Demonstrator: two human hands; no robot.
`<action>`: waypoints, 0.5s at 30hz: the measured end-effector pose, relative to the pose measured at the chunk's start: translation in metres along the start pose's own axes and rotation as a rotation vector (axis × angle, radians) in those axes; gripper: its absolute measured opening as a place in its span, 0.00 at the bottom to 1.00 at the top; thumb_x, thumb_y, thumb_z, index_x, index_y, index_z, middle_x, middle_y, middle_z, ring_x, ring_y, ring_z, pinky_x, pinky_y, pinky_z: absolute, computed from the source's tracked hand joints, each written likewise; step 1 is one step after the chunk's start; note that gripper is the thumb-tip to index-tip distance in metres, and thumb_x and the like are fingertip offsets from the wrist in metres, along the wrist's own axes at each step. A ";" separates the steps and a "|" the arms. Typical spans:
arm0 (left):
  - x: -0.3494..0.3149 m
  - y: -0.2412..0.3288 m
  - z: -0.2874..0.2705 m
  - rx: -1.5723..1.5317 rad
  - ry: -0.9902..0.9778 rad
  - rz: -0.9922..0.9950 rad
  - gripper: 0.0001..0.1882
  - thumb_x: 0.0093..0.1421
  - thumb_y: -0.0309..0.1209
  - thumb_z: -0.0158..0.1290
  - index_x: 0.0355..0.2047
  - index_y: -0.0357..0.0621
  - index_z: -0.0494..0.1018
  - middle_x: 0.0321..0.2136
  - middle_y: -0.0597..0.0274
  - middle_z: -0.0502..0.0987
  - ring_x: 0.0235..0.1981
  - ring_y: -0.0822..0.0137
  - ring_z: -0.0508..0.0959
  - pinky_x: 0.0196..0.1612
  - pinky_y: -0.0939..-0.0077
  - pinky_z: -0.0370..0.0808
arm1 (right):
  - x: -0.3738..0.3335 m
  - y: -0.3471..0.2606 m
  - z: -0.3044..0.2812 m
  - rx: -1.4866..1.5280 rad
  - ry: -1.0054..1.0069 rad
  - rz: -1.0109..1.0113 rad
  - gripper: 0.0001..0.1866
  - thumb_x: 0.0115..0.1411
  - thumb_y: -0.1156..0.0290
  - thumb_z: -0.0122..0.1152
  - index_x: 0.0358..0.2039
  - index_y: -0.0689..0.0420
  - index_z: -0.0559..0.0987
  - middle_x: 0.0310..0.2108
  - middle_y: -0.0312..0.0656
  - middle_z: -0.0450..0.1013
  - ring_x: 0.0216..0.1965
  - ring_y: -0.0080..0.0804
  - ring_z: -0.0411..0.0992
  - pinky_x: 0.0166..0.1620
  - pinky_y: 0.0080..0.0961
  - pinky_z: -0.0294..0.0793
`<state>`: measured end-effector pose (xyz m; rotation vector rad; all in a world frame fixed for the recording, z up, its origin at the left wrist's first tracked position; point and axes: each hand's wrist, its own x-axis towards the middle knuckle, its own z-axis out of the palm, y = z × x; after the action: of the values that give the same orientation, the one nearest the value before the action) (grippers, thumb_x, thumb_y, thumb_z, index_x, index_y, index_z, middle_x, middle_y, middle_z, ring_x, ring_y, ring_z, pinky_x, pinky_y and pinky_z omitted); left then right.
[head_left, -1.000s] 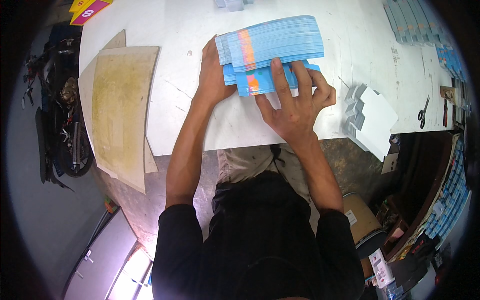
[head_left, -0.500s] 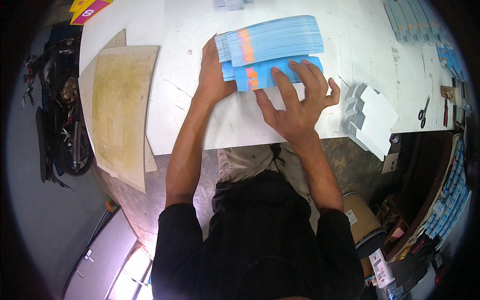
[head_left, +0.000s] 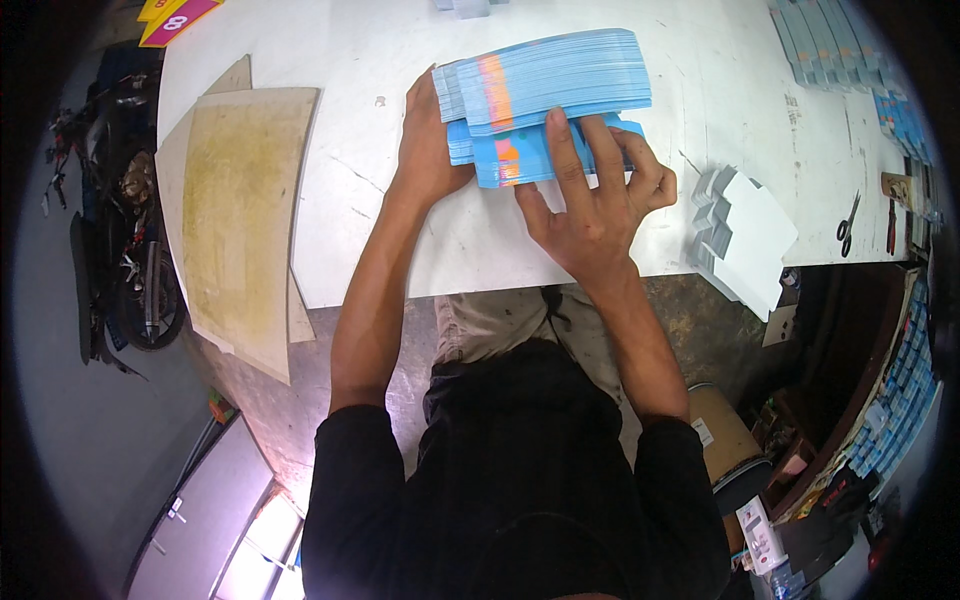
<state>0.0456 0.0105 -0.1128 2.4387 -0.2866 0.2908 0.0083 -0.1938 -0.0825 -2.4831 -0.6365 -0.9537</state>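
Note:
A thick stack of flat blue printed card pieces (head_left: 560,82) with an orange-pink band stands at the table's far middle, its layered edges facing me. Nearer to me, a lower blue piece (head_left: 496,160) lies face up below those edges. My left hand (head_left: 430,150) grips the stack's left end; most of its fingers are hidden behind it. Across the lower blue piece my right hand (head_left: 600,195) is spread. Its index fingertip reaches the bottom of the layered edges, the thumb touches the near edge, and the other fingers are bent.
Cardboard sheets (head_left: 245,200) overhang the white table (head_left: 350,240) at left. Folded white card pieces (head_left: 745,235) lie at right, near scissors (head_left: 848,224). More blue stacks (head_left: 830,45) stand at far right. A yellow and magenta box (head_left: 178,22) sits at far left.
My right index finger has moved up the blue piece to the layered edges, and the other fingers have bent more. The stack has shifted very slightly; my left hand keeps its place.

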 end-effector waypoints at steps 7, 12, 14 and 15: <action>0.000 0.002 -0.002 0.012 -0.007 -0.006 0.33 0.50 0.35 0.72 0.57 0.48 0.77 0.58 0.49 0.76 0.65 0.43 0.67 0.71 0.50 0.61 | 0.004 0.002 -0.005 0.056 0.102 -0.029 0.36 0.52 0.54 0.76 0.62 0.49 0.79 0.57 0.39 0.72 0.59 0.42 0.60 0.57 0.48 0.48; 0.000 -0.002 0.000 -0.094 0.008 -0.035 0.34 0.49 0.36 0.73 0.58 0.48 0.78 0.58 0.49 0.76 0.65 0.43 0.67 0.71 0.49 0.61 | 0.005 0.005 0.000 0.035 0.039 -0.016 0.38 0.50 0.54 0.75 0.62 0.50 0.79 0.57 0.39 0.72 0.58 0.41 0.61 0.55 0.46 0.48; -0.001 -0.002 0.000 -0.061 -0.001 -0.038 0.34 0.48 0.36 0.73 0.58 0.48 0.77 0.59 0.49 0.76 0.65 0.42 0.67 0.71 0.48 0.60 | 0.005 0.002 -0.001 -0.014 -0.004 0.003 0.38 0.50 0.54 0.75 0.63 0.50 0.79 0.57 0.39 0.72 0.58 0.40 0.61 0.54 0.46 0.48; -0.001 0.000 -0.001 -0.042 -0.008 -0.036 0.35 0.49 0.36 0.73 0.58 0.48 0.77 0.59 0.49 0.75 0.66 0.42 0.67 0.71 0.48 0.60 | 0.005 0.001 -0.001 -0.011 -0.008 0.007 0.39 0.50 0.54 0.75 0.63 0.50 0.78 0.57 0.39 0.72 0.58 0.40 0.61 0.54 0.45 0.48</action>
<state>0.0447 0.0112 -0.1124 2.4016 -0.2493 0.2563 0.0115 -0.1943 -0.0784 -2.4985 -0.6265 -0.9482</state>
